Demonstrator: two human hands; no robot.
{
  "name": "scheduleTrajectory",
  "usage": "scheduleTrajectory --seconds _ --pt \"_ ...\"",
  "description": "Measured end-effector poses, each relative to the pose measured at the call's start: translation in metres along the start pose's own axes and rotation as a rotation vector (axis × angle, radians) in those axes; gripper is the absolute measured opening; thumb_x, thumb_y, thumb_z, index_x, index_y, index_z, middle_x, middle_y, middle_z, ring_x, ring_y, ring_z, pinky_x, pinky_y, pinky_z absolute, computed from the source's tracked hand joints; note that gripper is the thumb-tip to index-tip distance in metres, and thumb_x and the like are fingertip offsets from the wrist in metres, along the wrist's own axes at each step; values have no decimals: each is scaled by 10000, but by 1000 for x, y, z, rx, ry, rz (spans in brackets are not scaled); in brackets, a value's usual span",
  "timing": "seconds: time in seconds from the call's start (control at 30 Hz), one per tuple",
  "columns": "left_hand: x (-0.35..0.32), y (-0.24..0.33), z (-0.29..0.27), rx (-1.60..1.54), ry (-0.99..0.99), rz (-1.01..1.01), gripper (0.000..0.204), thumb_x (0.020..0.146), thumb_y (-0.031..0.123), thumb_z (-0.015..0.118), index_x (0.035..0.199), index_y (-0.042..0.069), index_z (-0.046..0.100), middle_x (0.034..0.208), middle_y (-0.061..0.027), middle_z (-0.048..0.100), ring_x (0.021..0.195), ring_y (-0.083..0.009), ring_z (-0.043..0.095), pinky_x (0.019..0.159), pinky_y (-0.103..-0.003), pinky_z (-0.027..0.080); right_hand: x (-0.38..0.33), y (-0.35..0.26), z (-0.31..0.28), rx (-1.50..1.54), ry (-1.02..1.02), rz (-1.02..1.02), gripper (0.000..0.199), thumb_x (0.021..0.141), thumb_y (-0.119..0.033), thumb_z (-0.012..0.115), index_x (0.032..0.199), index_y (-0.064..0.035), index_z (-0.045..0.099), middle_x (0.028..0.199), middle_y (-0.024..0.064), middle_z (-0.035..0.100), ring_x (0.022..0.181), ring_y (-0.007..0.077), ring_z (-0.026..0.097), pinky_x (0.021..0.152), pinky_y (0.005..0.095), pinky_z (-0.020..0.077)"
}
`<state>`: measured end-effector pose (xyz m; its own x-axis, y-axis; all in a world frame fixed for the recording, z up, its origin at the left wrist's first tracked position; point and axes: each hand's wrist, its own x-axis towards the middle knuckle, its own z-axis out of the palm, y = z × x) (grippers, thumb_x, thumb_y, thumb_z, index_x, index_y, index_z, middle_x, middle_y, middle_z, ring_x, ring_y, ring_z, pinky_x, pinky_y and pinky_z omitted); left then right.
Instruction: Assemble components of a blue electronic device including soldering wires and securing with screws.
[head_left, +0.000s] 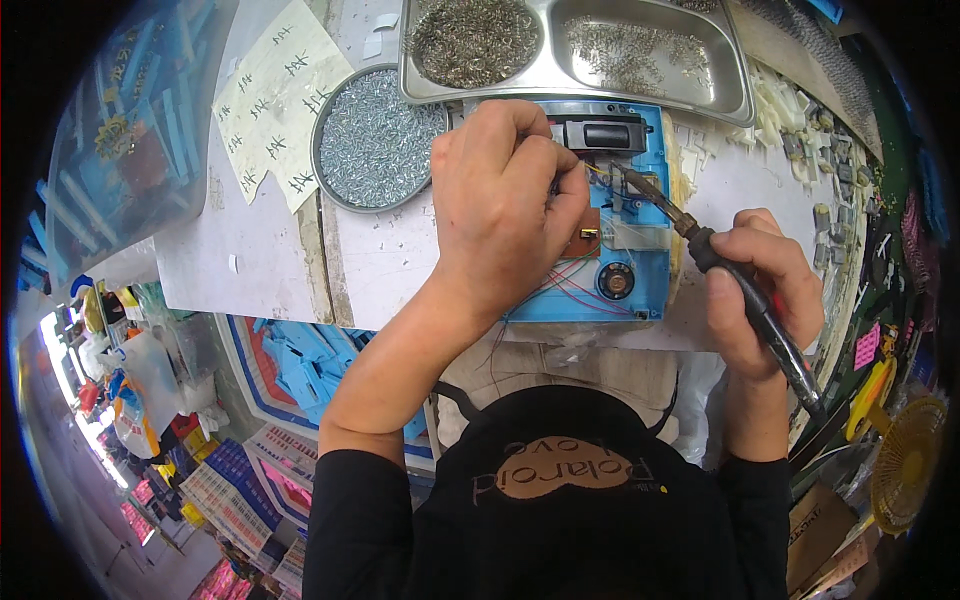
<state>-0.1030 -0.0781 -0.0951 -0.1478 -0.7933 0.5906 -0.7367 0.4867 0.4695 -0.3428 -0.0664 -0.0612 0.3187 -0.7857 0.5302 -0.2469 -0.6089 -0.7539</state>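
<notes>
- Gripping a soldering iron [703,250], the right hand [785,275] curls closed, its tip over the blue casing [655,285].
- Left hand [500,200], fingers bent inward, blocks the casing's left part; its hold is hidden.
- Round tray [376,208] left, steel tray [548,60] far.
- Left forearm slants in from near left.

A white table [265,265] is holding a blue casing [650,268]. Left, paper [272,118] and a dish [372,208] are lying; far, a tray [549,48].
</notes>
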Motion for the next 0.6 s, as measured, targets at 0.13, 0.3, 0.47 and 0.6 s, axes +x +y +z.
scheduleTrajectory --seconds 0.13,0.3,0.47,0.6 --pt "1 2 -1 28 -9 -5 160 681 64 765 785 76 644 945 -54 582 871 -243 588 775 -386 380 -2 1 0 19 24 8 243 801 -61 756 1006 33 665 746 97 634 590 168 504 535 280 374" --pt "0 2 -1 30 -4 -1 155 685 64 765 783 81 647 944 -53 583 867 -244 587 776 -386 380 -2 0 -1 20 42 20 241 807 -61 756 1010 34 666 715 85 610 590 160 496 537 276 361" --pt "0 1 1 26 6 -2 156 680 65 767 776 84 645 936 -48 583 865 -242 586 779 -386 378 -3 1 -2 26 48 24 240 808 -52 754 1013 36 665 707 80 602 595 156 498 542 272 358" --pt "-1 1 0 22 12 0 160 676 68 770 773 92 644 930 -40 580 867 -236 585 786 -385 373 -3 0 -4 22 44 24 243 806 -46 752 1015 39 665 704 81 600 597 158 499 545 276 361"
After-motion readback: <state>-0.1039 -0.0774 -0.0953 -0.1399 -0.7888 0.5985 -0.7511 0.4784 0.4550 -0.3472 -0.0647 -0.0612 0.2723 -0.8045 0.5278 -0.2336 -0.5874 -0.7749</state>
